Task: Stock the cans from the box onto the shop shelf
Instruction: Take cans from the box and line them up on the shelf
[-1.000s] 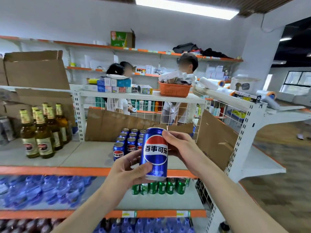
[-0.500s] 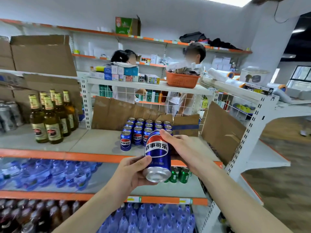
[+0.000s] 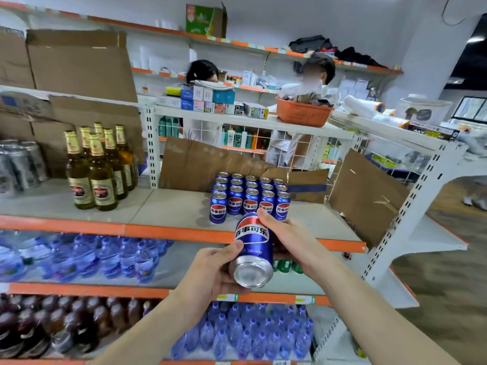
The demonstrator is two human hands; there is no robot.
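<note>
Fingers (image 3: 266, 219) of both hands around tilted can (image 3: 253, 248)

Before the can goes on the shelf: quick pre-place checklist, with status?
1. Grip: left hand and right hand both hold the blue can: ok.
2. Can upright: tilted, base toward the camera: not ok.
3. Free spot: bare shelf left of the stocked cans: ok.
4. Front row straight: leftmost can stands forward of the others: not ok.
5. Beer bottles clear of the spot: ok.
6. Can dent-free: far side hidden: cannot tell.
</note>
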